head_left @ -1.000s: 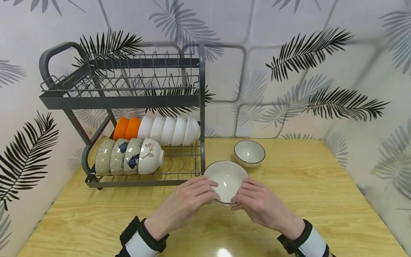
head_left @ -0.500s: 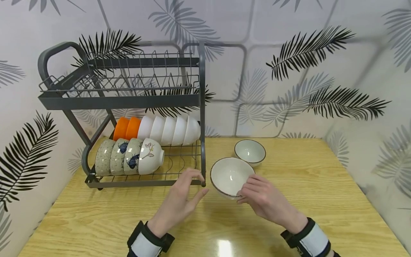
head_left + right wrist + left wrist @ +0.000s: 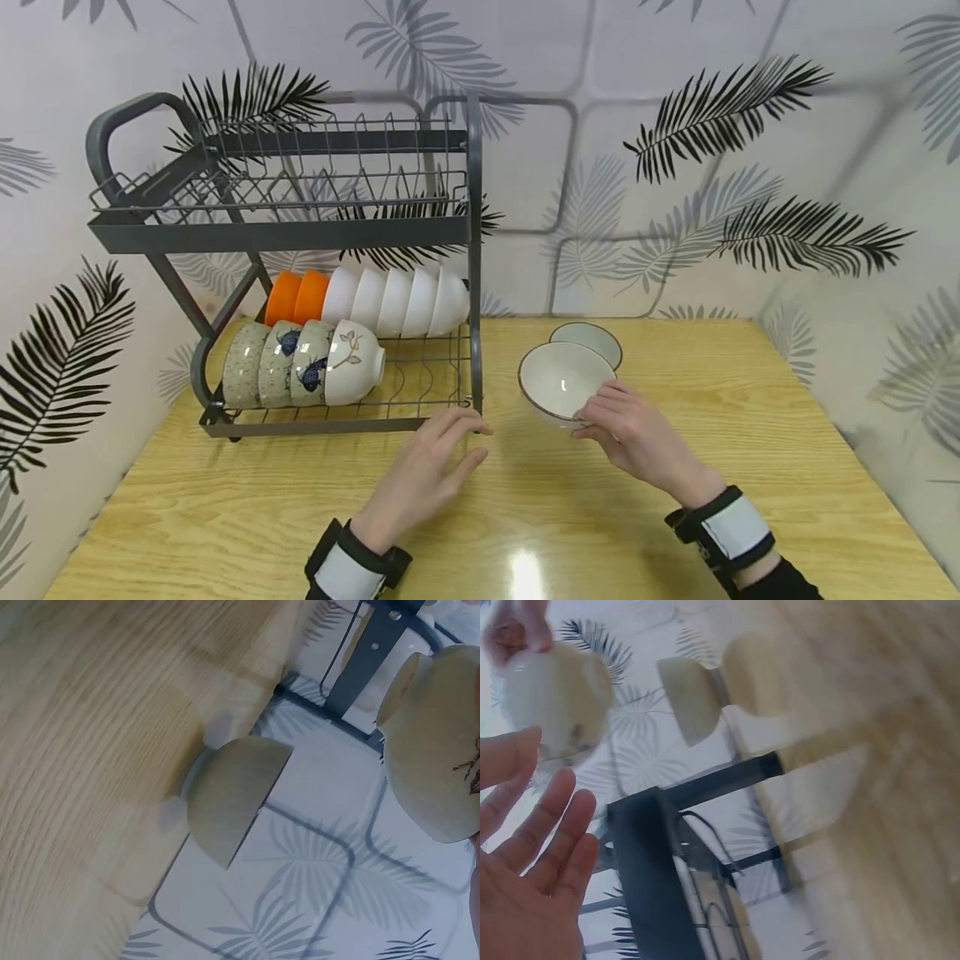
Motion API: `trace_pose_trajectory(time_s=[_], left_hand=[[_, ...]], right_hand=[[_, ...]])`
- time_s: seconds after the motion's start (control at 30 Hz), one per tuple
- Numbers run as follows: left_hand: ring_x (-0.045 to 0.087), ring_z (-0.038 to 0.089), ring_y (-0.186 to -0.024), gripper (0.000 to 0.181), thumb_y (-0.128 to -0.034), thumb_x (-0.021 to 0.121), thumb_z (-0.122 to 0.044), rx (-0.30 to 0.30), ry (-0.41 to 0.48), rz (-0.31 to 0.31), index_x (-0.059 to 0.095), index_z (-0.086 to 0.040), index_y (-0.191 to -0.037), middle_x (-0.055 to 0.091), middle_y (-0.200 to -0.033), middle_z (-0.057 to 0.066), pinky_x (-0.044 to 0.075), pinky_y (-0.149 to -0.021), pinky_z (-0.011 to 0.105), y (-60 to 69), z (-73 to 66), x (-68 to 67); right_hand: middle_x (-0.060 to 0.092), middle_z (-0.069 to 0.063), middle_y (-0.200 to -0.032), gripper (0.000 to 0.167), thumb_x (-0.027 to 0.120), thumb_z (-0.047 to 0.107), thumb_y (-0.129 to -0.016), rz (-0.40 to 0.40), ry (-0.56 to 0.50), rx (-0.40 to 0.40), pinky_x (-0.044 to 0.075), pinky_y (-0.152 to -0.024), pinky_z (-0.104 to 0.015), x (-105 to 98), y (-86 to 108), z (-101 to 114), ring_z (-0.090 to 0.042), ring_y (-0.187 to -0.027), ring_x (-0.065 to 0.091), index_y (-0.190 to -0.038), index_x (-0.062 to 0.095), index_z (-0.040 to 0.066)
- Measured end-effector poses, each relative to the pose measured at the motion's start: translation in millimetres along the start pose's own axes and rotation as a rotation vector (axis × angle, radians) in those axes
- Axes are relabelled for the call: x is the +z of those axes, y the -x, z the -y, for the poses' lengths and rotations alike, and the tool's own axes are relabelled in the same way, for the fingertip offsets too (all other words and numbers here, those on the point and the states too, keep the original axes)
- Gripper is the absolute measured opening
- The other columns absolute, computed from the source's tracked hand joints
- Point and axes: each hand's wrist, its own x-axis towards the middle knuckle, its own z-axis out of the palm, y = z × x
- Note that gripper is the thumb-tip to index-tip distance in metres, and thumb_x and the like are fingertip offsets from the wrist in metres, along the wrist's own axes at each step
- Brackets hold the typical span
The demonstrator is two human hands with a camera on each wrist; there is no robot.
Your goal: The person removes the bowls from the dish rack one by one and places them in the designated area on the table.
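My right hand (image 3: 637, 437) pinches the near right edge of a white bowl (image 3: 562, 379) with a dark rim, held above the table in front of a smaller bowl (image 3: 600, 337). In the head view the held bowl hides part of that smaller one. The right wrist view shows the held bowl (image 3: 439, 742) off the table and the small bowl (image 3: 232, 791) standing on it. Holding nothing, my left hand (image 3: 420, 475) has its fingers relaxed and spread, near the rack's front right corner. In the left wrist view its palm (image 3: 517, 900) faces the camera.
A dark two-tier rack (image 3: 300, 236) stands at the left. On its lower tier lean several white bowls (image 3: 393, 304), two orange bowls (image 3: 311, 297) and several patterned bowls (image 3: 277, 367). Behind the wooden table (image 3: 720, 400) is a wall with leaf patterns.
My left hand has let go of the bowl and drawn back from it. My right hand has carried the bowl rightward and away from me, now overlapping the smaller bowl in view.
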Motion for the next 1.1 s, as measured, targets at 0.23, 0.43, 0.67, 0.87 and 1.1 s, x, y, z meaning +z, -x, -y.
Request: trace_pose_trajectory(time_s=[0.23, 0.43, 0.67, 0.87, 1.1], left_hand=[[0.064, 0.019, -0.115, 0.024, -0.0934, 0.071, -0.014, 0.019, -0.009, 0.0, 0.066, -0.014, -0.116, 0.066, -0.12, 0.001, 0.056, -0.097, 0.037, -0.9, -2.5, -2.8], [0.063, 0.02, -0.118, 0.023, -0.0949, 0.07, -0.015, 0.007, -0.002, 0.034, 0.066, -0.014, -0.117, 0.067, -0.122, 0.002, 0.054, -0.102, 0.04, -1.1, -4.3, -5.6], [0.063, 0.02, -0.119, 0.022, -0.0957, 0.069, -0.016, 0.012, 0.012, 0.046, 0.066, -0.014, -0.117, 0.067, -0.122, 0.002, 0.055, -0.102, 0.039, -2.0, -4.6, -7.5], [0.063, 0.019, -0.118, 0.023, -0.0951, 0.069, -0.014, 0.015, 0.019, 0.039, 0.066, -0.015, -0.118, 0.067, -0.122, 0.001, 0.055, -0.101, 0.039, -0.5, -4.4, -5.6], [0.062, 0.021, -0.121, 0.022, -0.0962, 0.068, -0.017, 0.0, 0.022, 0.05, 0.066, -0.016, -0.118, 0.067, -0.124, 0.003, 0.055, -0.101, 0.042, 1.0, -4.8, -5.9]], right_hand=[[0.07, 0.002, -0.079, 0.021, 0.084, 0.002, -0.073, -0.023, 0.034, 0.092, 0.052, -0.076, -0.037, 9.3, 3.1, -32.4, -0.015, -0.075, 0.062, -0.085, 0.068, 0.009], [0.074, -0.004, -0.08, 0.022, 0.084, 0.0, -0.072, -0.028, 0.064, 0.147, 0.055, -0.074, -0.041, 17.9, 3.9, -53.8, -0.02, -0.076, 0.069, -0.084, 0.068, 0.008], [0.073, -0.008, -0.073, 0.019, 0.083, -0.002, -0.073, -0.053, 0.099, 0.195, 0.054, -0.072, -0.043, 27.4, 3.1, -68.5, -0.025, -0.071, 0.068, -0.08, 0.067, 0.004], [0.076, -0.012, -0.083, 0.013, 0.08, 0.0, -0.077, 0.05, 0.118, 0.3, 0.055, -0.083, -0.048, 34.9, 4.3, -72.7, -0.03, -0.08, 0.07, -0.087, 0.072, 0.002], [0.077, -0.012, -0.083, 0.003, 0.073, 0.002, -0.087, 0.173, 0.098, 0.38, 0.055, -0.084, -0.052, 46.7, 5.8, -77.8, -0.031, -0.079, 0.071, -0.089, 0.074, 0.0]])
